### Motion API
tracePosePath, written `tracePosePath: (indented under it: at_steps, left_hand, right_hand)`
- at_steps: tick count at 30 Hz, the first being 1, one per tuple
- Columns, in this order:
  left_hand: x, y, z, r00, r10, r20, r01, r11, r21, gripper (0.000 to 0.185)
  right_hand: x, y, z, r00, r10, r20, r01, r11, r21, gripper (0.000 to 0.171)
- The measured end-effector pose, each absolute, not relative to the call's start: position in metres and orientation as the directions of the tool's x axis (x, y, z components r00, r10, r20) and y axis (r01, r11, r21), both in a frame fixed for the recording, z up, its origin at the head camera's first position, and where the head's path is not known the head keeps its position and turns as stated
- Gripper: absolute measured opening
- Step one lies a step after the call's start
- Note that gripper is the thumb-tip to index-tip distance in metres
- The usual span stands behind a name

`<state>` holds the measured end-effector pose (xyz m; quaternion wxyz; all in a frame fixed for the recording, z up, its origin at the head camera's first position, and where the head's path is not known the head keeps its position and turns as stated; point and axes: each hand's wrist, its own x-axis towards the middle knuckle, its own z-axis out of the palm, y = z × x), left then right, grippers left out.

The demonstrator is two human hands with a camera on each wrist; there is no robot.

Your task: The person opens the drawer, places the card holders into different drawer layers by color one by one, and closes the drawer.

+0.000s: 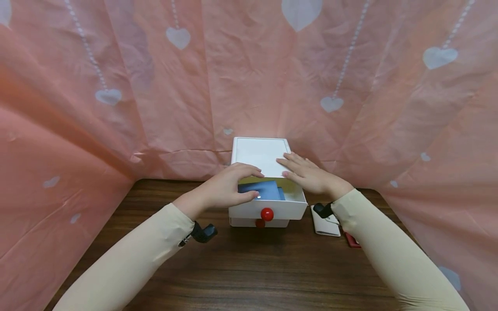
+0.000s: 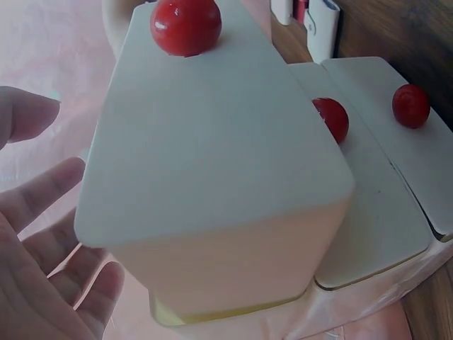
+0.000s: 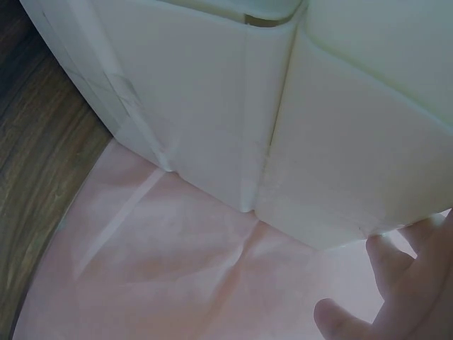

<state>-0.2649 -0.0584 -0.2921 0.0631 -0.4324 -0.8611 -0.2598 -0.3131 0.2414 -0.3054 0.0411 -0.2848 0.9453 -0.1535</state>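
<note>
— One white drawer unit (image 1: 260,156) stands at the desk's (image 1: 249,268) far edge; top drawer (image 1: 268,208) pulled out, blue card (image 1: 260,190) inside.
— Knobs?
— Three red knobs (image 2: 185,25) counted from the left wrist.
— Hands?
— Left hand (image 1: 227,188) curls over the open drawer, fingertips at the blue card; grip unclear. Right hand (image 1: 307,172) flat, fingers straight, on the unit's top.

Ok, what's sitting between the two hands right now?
In the head view, the open top drawer of the white drawer box lies between the left hand and right hand, with a dark blue card inside it.
</note>
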Motion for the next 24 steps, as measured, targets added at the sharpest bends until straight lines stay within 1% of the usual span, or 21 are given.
tracePosePath:
  at_steps: [18, 24]
  left_hand:
    - [-0.266, -0.065, -0.299, -0.645, 0.685, 0.339, 0.758, 0.516, 0.399, 0.045]
    - [-0.268, -0.067, -0.303, -0.64, 0.684, 0.35, 0.764, 0.516, 0.387, 0.043]
  right_hand:
    - [-0.312, 0.241, -0.306, -0.833, -0.554, 0.01, -0.528, 0.789, -0.314, 0.064]
    - [-0.314, 0.242, -0.306, -0.835, -0.55, 0.009, -0.524, 0.791, -0.317, 0.065]
